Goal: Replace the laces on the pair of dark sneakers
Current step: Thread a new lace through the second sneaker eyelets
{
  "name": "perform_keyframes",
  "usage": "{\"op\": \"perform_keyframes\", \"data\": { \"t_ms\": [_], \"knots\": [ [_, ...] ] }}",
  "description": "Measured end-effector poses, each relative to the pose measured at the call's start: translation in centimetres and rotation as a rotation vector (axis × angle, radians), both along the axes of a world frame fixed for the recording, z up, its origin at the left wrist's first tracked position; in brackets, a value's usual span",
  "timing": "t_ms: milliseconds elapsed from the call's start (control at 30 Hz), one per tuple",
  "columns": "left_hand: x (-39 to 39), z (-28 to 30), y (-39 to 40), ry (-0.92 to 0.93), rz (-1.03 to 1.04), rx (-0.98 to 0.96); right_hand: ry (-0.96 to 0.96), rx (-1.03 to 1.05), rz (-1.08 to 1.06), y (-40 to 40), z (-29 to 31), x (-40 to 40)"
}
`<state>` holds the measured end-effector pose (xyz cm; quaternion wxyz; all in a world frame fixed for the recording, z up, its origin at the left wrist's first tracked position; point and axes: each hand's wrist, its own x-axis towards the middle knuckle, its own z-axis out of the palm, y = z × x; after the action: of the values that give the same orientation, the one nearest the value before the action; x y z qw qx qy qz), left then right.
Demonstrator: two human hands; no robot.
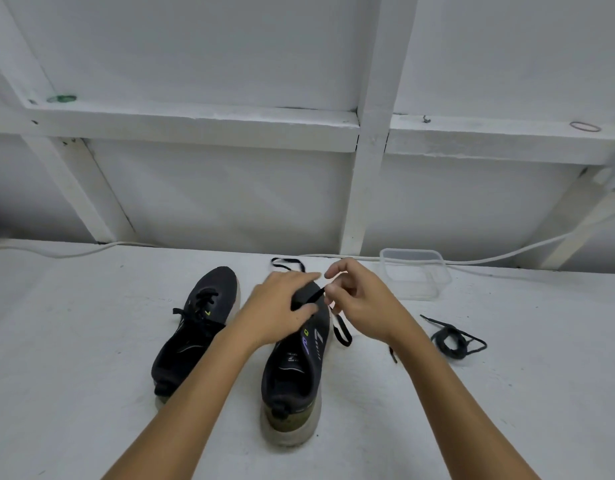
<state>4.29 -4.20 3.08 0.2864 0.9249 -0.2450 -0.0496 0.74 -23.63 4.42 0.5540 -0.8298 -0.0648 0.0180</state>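
White table: lace betw. R fingers

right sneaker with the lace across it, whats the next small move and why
Probably draw the black lace farther rightward through the eyelet. The right hand pinches its end while the left hand presses the right sneaker steady, and slack loops beside the shoe on the right.
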Motion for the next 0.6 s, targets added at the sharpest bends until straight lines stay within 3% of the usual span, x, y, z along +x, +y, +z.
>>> {"op": "perform_keyframes", "data": {
  "t_ms": [67, 133, 200, 267, 367, 467, 533, 600],
  "knots": [
    [-0.1, 0.2, -0.8, -0.065, 0.015, 0.022, 0.014, -0.083, 0.031, 0.0, 0.7, 0.2],
    [0.0, 0.1, -1.0, -0.118, 0.227, -0.028, 0.029, -0.328, 0.040, -0.6, 1.1, 0.6],
    [0.2, -0.1, -0.1, -0.050, 0.521, -0.123, 0.041, -0.608, 0.018, -1.8, 1.4, 0.9],
    [0.2, -0.6, 1.1, 0.036, 0.650, -0.096, 0.039, -0.721, -0.026, -3.0, 1.8, 0.9],
    [-0.2, -0.9, 2.1, -0.034, 0.394, -0.053, -0.019, -0.684, -0.027, -3.1, 2.3, 0.7],
    [-0.8, 0.6, 0.5, -0.053, 0.044, -0.200, -0.132, -0.732, 0.024, -1.6, 2.9, 1.0],
    [-0.5, 1.2, -0.5, -0.076, -0.037, -0.240, -0.197, -0.779, 0.042, -0.6, 3.5, 1.2],
    [-0.2, 1.6, -0.4, -0.131, 0.010, -0.236, -0.195, -0.791, 0.031, -0.3, 4.0, 1.4]
  ]
}}
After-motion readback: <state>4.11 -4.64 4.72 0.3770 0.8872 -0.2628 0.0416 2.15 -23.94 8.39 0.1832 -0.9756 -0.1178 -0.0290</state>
